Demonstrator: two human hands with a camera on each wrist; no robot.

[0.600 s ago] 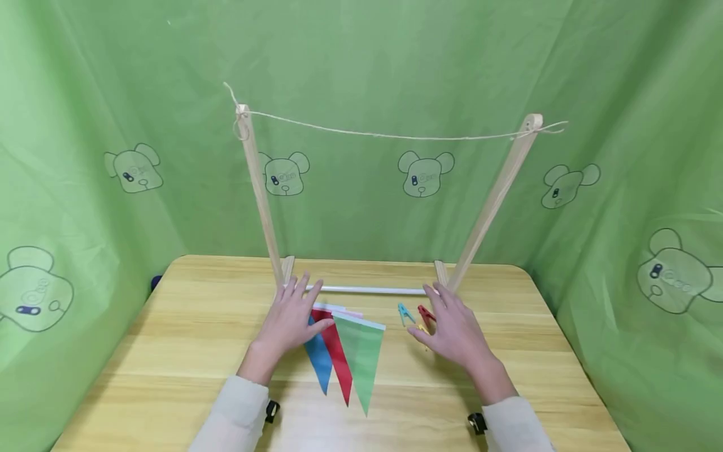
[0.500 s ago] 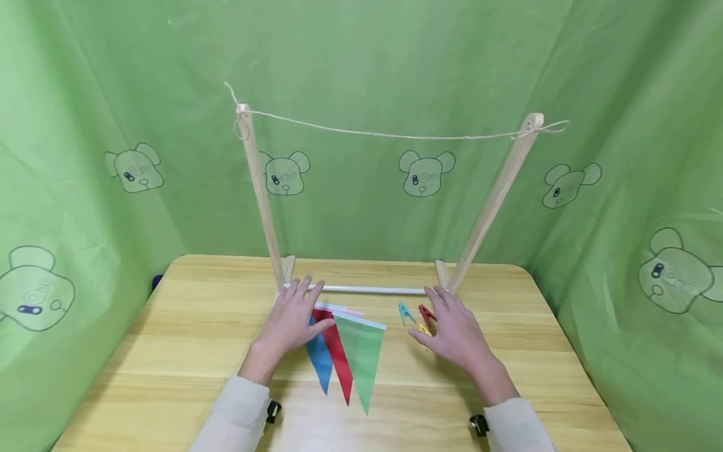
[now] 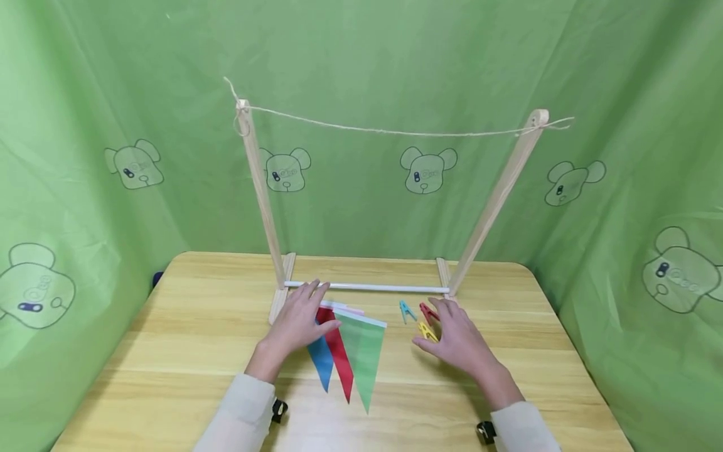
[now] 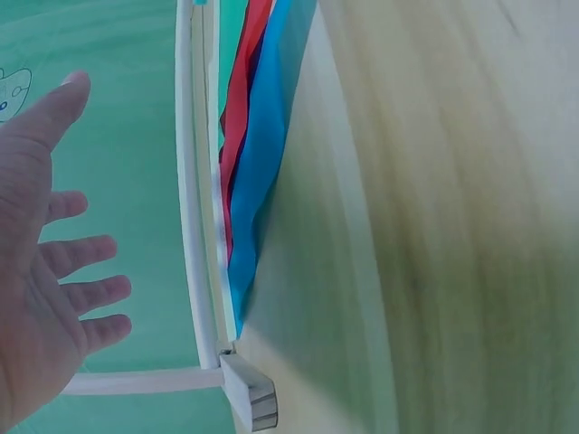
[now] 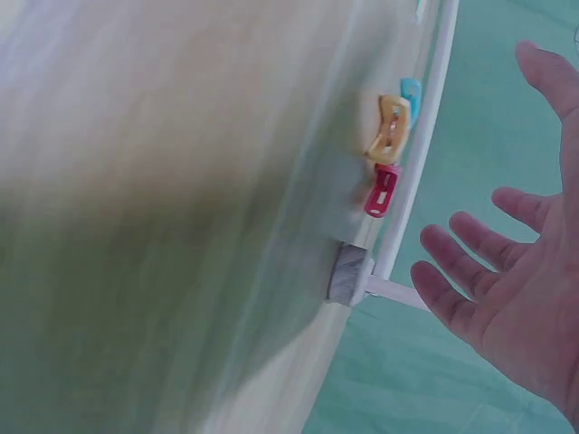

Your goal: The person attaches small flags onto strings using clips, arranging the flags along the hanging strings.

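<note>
My left hand [image 3: 299,320] hovers over the left side of a fanned stack of triangular pennant flags, its fingers spread and holding nothing. A green pennant [image 3: 360,351] lies on top, with a red pennant [image 3: 341,361] and a blue pennant [image 3: 322,364] showing beneath; a pinkish edge peeks out behind. In the left wrist view the blue pennant [image 4: 261,136] lies on the table, apart from the palm. My right hand [image 3: 460,339], also with spread fingers and nothing in it, is above and beside a yellow clothespin [image 3: 427,331], a red clothespin [image 3: 428,312] and a blue clothespin [image 3: 407,311].
Behind the flags stands a wooden frame with a left post [image 3: 261,194], a right post [image 3: 499,201] and a white crossbar [image 3: 384,288] low between them. A string [image 3: 373,130] sags between the post tops. Green curtains [image 3: 361,56] surround the wooden table [image 3: 169,351].
Both hands have shifted slightly right and toward me, uncovering more of the crossbar and the yellow clothespin. The view has tilted a little. The flags and clothespins lie as before.
</note>
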